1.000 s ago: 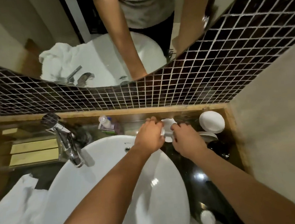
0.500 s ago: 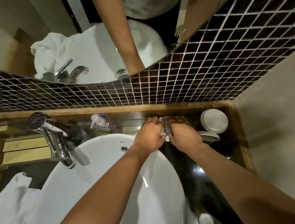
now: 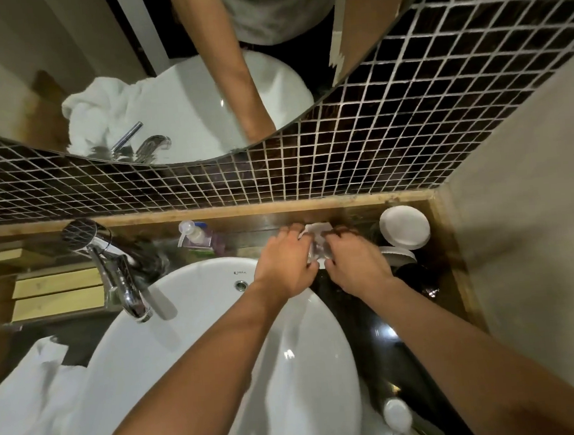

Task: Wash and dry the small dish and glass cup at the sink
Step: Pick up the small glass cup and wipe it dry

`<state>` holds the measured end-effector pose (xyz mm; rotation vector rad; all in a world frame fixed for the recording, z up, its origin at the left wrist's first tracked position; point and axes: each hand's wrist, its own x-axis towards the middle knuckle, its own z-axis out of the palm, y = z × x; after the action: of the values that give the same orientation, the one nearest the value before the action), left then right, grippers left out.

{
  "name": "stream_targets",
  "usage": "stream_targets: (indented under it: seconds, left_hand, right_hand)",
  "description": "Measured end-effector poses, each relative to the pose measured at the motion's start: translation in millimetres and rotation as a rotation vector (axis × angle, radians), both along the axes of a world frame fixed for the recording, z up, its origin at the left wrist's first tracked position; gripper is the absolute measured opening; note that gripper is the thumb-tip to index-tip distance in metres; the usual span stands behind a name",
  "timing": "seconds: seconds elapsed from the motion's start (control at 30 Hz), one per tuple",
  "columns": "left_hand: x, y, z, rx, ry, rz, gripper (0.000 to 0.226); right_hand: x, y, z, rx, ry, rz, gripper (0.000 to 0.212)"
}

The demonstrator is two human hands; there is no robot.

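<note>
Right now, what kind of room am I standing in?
Most likely a bathroom: a white washbasin with a chrome tap, a mirror on a dark mosaic-tiled wall, and a white towel beside the basin.

Left hand (image 3: 284, 265): grip closed around a clear glass cup (image 3: 317, 252), over the far right rim of the white oval ceramic sink (image 3: 193, 355).
Right hand (image 3: 358, 266): holds the cup's other side; a white cloth (image 3: 317, 228) shows above the fingers.
Table (image 3: 385, 347): dark and glossy; a round white dish (image 3: 405, 227) stands just right of the hands.
Chrome faucet (image 3: 122, 281): left of the basin.
White towel (image 3: 29, 409): lower left.
</note>
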<state>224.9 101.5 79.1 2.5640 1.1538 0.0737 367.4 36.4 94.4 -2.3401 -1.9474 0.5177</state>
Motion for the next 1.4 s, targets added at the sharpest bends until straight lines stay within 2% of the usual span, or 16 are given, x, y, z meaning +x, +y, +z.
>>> stream_targets:
  seconds: [0.3, 0.63, 0.83, 1.1, 1.4]
  left_hand:
    - [-24.3, -44.7, 31.3, 0.035, 0.028, -0.005, 0.044]
    - [-36.8, -132.2, 43.1, 0.073, 0.084, -0.241, 0.034]
    - [-38.7, -178.4, 33.6, 0.074, 0.088, -0.354, 0.032]
    - [-41.8, -202.9, 28.6, 0.099, 0.087, -0.409, 0.033]
    - [-35.6, -207.1, 22.0, 0.128, 0.074, -0.43, 0.034]
  right_hand:
    - [-21.1, -70.9, 22.2, -0.082, -0.012, -0.072, 0.05]
    - [-54.8, -184.3, 23.5, -0.157, -0.04, -0.217, 0.04]
    - [-69.3, -241.7, 9.4, -0.287, -0.061, -0.295, 0.039]
    - [-76.6, -264.9, -11.2, -0.208, -0.095, -0.325, 0.034]
    - [-68.7, -268.4, -19.9, -0.166, -0.124, -0.337, 0.045]
